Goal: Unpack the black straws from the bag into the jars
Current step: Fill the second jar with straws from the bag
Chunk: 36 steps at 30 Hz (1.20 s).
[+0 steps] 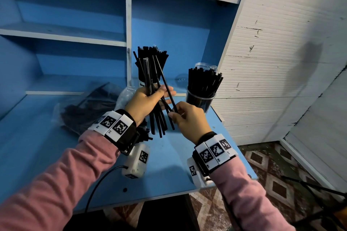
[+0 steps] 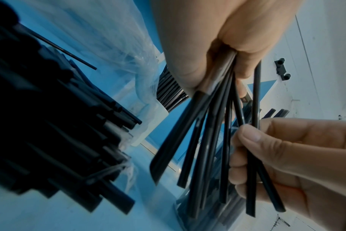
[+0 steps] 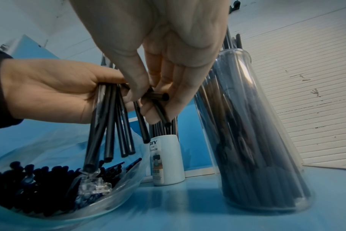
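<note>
Straws (image 1: 157,110) fan out of my left hand (image 1: 145,102), clenched round them so my right hand (image 1: 187,118) can pinch a couple free for the clear jar (image 1: 201,99) at the counter's right edge (bag (image 1: 88,112) lies left).

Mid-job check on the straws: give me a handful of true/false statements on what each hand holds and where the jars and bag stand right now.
1. The left hand grips a bunch of black straws. True.
2. The right hand is empty. False: it pinches straws drawn from the bunch.
3. The clear jar on the right holds no straws. False: it is packed with them.
4. The plastic bag lies on the blue table with straws inside. True.
5. The white container lies on its side. False: it stands upright, holding straws.
</note>
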### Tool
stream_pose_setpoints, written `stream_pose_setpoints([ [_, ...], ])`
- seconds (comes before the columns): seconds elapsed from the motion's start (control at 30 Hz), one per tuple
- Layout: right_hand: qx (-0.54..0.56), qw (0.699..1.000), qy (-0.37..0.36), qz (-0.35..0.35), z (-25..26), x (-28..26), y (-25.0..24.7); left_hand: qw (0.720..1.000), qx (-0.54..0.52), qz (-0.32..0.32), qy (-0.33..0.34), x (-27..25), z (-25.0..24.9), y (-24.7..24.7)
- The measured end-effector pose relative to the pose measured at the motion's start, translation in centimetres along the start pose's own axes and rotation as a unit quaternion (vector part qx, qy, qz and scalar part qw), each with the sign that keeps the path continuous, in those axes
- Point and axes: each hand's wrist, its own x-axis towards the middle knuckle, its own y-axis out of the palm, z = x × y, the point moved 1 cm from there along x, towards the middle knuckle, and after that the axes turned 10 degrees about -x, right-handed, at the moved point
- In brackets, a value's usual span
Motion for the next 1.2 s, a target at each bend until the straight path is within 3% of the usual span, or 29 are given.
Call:
stream_pose_setpoints([
  [0.3,-0.041,0.999,0.008,-0.001,0.7,-0.3,-0.2,0.987,-0.074,-0.14,0.022,1.2,-1.4,-1.2],
  [0.53,-0.107,0.994,0.006,0.031,1.4,-0.1,-0.6,0.964,-0.168,-0.204,-0.017,3.0,-1.4,-3.0],
  [0.77,-0.102,0.99,0.077,0.055,-0.3,-0.2,-0.4,0.959,-0.105,-0.243,0.097,3.3,-3.5,-4.0],
  [0.9,-0.105,0.988,0.091,0.064,0.3,0.5,-0.9,0.962,0.077,-0.167,0.204,1.8,-3.4,-1.9],
  [1.0,-0.129,0.988,0.056,0.062,1.8,1.2,-2.3,0.922,0.246,-0.079,0.288,0.3,-2.9,0.0],
  [1.1,-0.121,0.992,0.018,0.042,3.7,1.4,-4.7,0.911,0.287,0.045,0.293,0.3,-2.6,1.2],
  [1.2,-0.141,0.99,-0.013,-0.025,4.9,1.8,-7.7,0.884,0.331,0.103,0.313,0.6,-2.6,1.6],
])
